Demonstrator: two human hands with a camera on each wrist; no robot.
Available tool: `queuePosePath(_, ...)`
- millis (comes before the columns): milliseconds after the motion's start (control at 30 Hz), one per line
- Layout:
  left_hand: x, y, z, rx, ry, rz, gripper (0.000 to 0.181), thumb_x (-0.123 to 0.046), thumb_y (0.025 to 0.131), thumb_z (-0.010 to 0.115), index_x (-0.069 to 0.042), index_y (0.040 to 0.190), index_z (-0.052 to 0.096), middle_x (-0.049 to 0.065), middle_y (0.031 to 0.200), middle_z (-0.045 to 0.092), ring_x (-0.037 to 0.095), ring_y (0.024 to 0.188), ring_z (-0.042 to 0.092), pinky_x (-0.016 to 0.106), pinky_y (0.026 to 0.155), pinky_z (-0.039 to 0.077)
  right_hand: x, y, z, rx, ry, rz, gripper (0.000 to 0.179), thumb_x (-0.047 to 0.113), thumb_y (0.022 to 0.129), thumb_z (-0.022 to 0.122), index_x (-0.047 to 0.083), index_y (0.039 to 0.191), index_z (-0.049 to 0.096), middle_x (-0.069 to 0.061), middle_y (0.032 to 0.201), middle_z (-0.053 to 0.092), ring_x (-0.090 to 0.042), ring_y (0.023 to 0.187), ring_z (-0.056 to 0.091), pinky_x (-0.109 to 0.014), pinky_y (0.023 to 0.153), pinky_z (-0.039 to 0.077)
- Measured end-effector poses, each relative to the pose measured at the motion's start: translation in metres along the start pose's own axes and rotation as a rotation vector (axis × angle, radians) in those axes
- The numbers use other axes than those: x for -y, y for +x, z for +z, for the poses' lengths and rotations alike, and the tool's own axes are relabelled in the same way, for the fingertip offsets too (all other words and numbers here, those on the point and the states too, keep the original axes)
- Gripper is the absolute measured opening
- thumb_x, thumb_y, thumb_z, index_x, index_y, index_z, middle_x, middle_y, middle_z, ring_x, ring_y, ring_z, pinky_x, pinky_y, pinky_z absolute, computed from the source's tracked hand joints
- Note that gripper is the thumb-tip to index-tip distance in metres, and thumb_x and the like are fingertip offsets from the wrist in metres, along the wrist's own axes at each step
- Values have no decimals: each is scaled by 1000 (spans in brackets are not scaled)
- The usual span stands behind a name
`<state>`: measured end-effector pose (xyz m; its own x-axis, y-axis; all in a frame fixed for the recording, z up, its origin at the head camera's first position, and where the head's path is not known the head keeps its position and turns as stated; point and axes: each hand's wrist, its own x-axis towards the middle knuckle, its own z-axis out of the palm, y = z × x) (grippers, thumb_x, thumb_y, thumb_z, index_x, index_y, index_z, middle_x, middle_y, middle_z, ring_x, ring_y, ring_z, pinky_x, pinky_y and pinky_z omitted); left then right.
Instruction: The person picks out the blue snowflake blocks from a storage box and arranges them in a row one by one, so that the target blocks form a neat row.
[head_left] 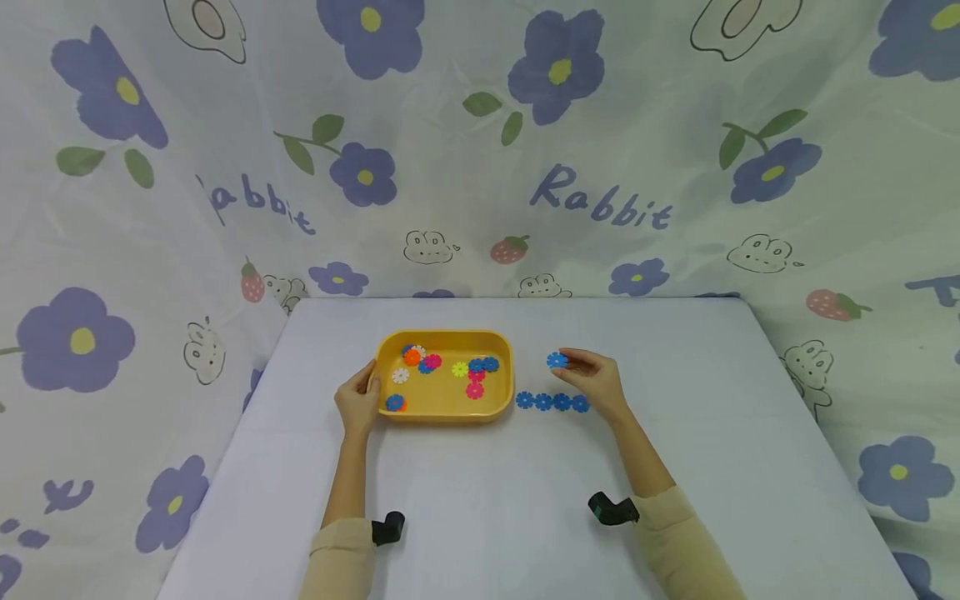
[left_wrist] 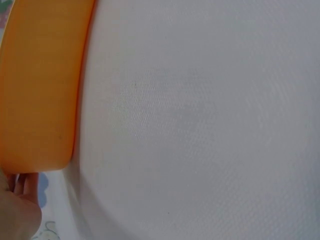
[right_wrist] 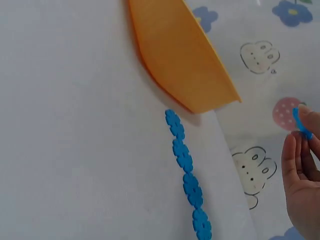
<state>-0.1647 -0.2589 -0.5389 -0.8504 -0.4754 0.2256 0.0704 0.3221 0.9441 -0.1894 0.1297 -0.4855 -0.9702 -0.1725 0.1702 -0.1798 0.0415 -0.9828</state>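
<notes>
My right hand [head_left: 596, 381] pinches a blue snowflake disc [head_left: 557, 360] between thumb and fingers, held above the white table; the right wrist view shows the disc [right_wrist: 301, 123] edge-on. Just below lies a straight row of several blue snowflake discs [head_left: 543, 402], side by side on the cloth. At the left end of a yellow plastic tray [head_left: 442, 416], my left hand [head_left: 358, 403] grips the rim, thumb in front. In the left wrist view the tray [left_wrist: 42, 90] hides part of those fingers.
Inside the tray lie loose snowflake discs: pink [head_left: 475, 390], white [head_left: 401, 376], yellow-green [head_left: 460, 369], orange [head_left: 412, 357] and blue [head_left: 394, 402]. White cloth covers the table [head_left: 480, 500]. A patterned curtain [head_left: 450, 167] hangs behind and at both sides.
</notes>
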Motion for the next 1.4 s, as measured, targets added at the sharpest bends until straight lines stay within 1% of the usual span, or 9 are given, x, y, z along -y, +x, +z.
queuePosePath(233, -26, -6, -4, 22, -40, 39, 29, 16, 82, 56, 18, 111, 58, 34, 111, 57, 47, 106, 54, 6, 74, 48, -12, -12, -26, -71, -40, -6, 38, -6, 78, 71, -17, 112, 59, -37, 109, 58, -9, 84, 60, -13, 72, 53)
queuePosePath(367, -14, -3, -3, 12, -35, 16, 29, 14, 84, 56, 17, 112, 58, 33, 114, 57, 42, 108, 56, 5, 74, 47, -22, -21, -40, -120, -83, 4, 37, -7, 78, 71, -18, 111, 59, -37, 105, 58, -7, 83, 60, -12, 72, 52)
queuePosePath(500, 1, 1, -1, 0, 15, 11, 29, 10, 86, 57, 13, 115, 59, 30, 116, 58, 38, 109, 57, 5, 76, 46, -34, -31, -54, -167, -129, 22, 37, -7, 78, 70, -18, 112, 58, -39, 102, 58, -7, 82, 60, -11, 71, 52)
queuePosePath(600, 4, 1, 0, -7, 14, 16, 30, 10, 86, 58, 10, 115, 60, 28, 115, 59, 39, 110, 57, 4, 76, 46, -50, -37, -65, -216, -172, 29, 37, -5, 78, 71, -18, 111, 59, -37, 101, 59, -5, 80, 60, -10, 70, 51)
queuePosePath(767, 5, 1, 0, -14, 10, 9, 30, 12, 85, 57, 10, 114, 61, 27, 115, 60, 37, 109, 58, 2, 74, 45, -80, -44, -83, -295, -313, 84, 37, 5, 77, 76, -10, 109, 65, -27, 99, 65, 2, 77, 56, -7, 67, 46)
queuePosePath(867, 4, 0, 0, -13, 13, 1, 30, 11, 85, 58, 10, 115, 61, 27, 116, 60, 37, 110, 57, 2, 74, 45, -86, -48, -89, -278, -396, 114, 38, 11, 78, 76, -6, 111, 66, -22, 97, 66, 1, 78, 54, -8, 67, 45)
queuePosePath(1033, 3, -1, -1, -15, 4, -2, 30, 10, 86, 57, 10, 115, 61, 26, 116, 60, 35, 110, 58, 1, 74, 44, -86, -53, -90, -216, -463, 140, 38, 14, 80, 74, -3, 113, 65, -21, 102, 65, -11, 85, 55, -7, 69, 43)
queuePosePath(1233, 3, -1, 0, -10, 6, 11, 30, 11, 86, 57, 11, 115, 61, 26, 116, 60, 37, 110, 57, 2, 75, 45, -87, -55, -88, -159, -547, 96, 39, 12, 80, 74, -5, 113, 64, -22, 112, 63, -31, 101, 57, -7, 79, 38)
queuePosePath(1400, 4, -1, 1, -18, 17, 14, 29, 9, 86, 58, 9, 114, 62, 25, 114, 62, 37, 108, 58, 2, 73, 45, -90, -56, -86, -149, -555, 63, 37, 10, 79, 75, -5, 112, 64, -22, 113, 63, -36, 107, 56, -2, 81, 34)
